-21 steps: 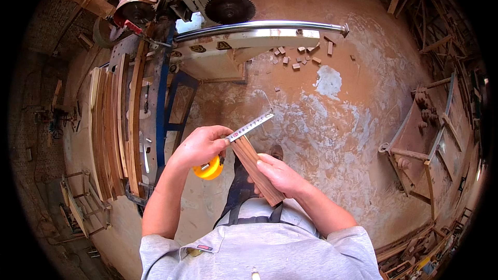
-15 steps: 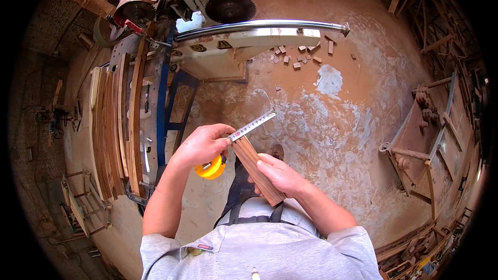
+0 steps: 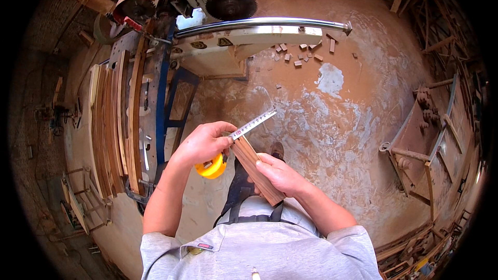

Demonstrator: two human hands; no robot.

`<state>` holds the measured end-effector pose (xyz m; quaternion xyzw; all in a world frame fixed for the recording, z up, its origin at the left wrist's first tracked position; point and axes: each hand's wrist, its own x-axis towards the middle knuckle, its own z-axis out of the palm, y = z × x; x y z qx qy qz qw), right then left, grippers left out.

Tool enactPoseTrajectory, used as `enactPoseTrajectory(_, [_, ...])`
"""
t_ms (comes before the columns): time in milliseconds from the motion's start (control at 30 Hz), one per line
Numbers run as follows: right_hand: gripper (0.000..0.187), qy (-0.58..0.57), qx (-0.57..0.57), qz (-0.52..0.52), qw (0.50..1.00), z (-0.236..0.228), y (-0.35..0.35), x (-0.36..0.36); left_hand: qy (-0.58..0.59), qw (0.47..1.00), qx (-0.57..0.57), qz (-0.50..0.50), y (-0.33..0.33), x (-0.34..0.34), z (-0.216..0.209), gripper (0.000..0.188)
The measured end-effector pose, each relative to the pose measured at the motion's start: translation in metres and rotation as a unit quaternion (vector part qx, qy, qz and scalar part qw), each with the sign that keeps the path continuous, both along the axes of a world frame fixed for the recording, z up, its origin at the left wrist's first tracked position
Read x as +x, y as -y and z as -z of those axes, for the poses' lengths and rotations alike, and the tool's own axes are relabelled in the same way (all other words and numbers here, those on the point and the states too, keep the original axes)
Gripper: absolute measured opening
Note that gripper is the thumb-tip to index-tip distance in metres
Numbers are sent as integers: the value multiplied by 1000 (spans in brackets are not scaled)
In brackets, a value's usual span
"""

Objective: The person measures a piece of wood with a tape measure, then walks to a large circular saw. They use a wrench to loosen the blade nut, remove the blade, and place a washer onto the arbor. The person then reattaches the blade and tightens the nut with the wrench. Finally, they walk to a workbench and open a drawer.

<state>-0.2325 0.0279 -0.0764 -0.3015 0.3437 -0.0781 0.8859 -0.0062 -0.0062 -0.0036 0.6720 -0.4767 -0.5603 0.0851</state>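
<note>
My left hand (image 3: 205, 144) is closed on a tape measure, whose yellow case (image 3: 211, 168) hangs below the palm. Out of the fingers the white tape blade (image 3: 254, 124) runs up and to the right, lying across the far end of a brown wooden block (image 3: 254, 168). The block's striped grain shows on its long face, and it slants down toward my waist. My right hand (image 3: 280, 175) grips the block from its right side, thumb on top; most of the other fingers are hidden beneath it.
At the upper left stands a saw machine with a toothed circular blade (image 3: 231, 5) and a shiny metal rail (image 3: 264, 22). Long wooden boards (image 3: 106, 129) lie on the bench at left. Several wood offcuts (image 3: 298, 64) are scattered on the floor. A frame-like stand (image 3: 415, 155) is at right.
Almost nothing differs. Both hands keep hold of the tape measure and the block, and the view has shifted very slightly.
</note>
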Motion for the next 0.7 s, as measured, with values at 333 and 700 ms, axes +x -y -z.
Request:
enactPoseTrajectory(333, [39, -5, 6, -9, 1000, 0, 2, -1, 23, 1000, -10, -10, -1, 2, 9, 32])
enactPoseTrajectory(700, [39, -10, 7, -8, 1000, 2, 4, -2, -18, 1000, -17, -15, 1, 1, 12, 36])
